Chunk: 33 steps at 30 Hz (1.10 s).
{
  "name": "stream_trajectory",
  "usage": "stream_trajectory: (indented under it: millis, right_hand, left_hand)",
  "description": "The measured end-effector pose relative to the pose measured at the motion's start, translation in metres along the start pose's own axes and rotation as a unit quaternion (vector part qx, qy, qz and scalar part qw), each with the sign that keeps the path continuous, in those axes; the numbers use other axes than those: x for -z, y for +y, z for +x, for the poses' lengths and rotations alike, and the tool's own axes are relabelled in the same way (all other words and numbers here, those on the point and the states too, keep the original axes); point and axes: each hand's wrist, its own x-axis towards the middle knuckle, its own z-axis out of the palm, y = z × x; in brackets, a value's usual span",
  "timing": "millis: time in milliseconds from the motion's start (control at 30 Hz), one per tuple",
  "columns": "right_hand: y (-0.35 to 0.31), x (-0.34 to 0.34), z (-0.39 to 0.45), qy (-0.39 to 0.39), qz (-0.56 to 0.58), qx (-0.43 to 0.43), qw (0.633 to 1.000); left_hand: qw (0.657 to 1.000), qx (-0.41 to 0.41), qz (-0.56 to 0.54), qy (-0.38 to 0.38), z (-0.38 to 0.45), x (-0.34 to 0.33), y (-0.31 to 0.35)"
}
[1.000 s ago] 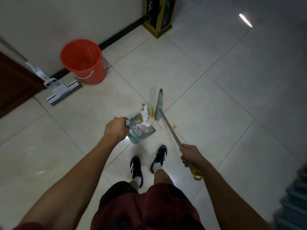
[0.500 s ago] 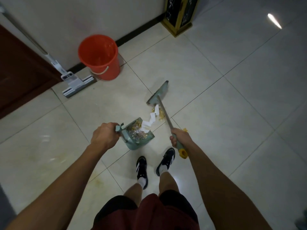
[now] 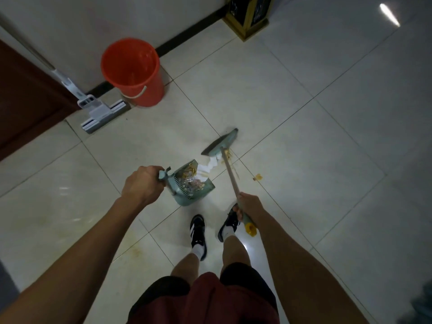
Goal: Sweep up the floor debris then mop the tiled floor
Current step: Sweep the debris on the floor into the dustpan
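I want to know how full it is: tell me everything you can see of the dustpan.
The dustpan is pale teal, seemingly plastic, with a comb of teeth along its back wall. It sits tilted on the tiled floor, mouth toward the broom. The left hand grips its handle. Inside lie yellowish scraps and a shiny crumpled wrapper; white paper pieces trail from its lip toward the broom head.
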Motion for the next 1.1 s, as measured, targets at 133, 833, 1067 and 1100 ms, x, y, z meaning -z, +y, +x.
stream_trajectory:
  millis: [133, 833, 1067, 1100]
  right_hand:
    - [0.038, 0.02, -0.015, 0.006, 0.044, -0.011, 0.999]
    - [0.115, 0.104, -0.051, 0.205, -0.201, 0.111, 0.951]
    - [0.113, 0.117, -0.035, 0.228, -0.278, 0.063, 0.931]
    - [0.113, 0.115, -0.034, 0.218, -0.279, 0.054, 0.933]
  left_hand:
    - [1.0, -0.019, 0.005, 0.001, 0.004, 0.005, 0.01]
    - [0.981, -0.152, 0.113, -0.025, 0.03, 0.013, 0.079]
    - [0.978, -0.163, 0.129, -0.024, 0.043, 0.012, 0.085]
    - [0.978, -0.162, 0.129, -0.024, 0.045, 0.012, 0.084]
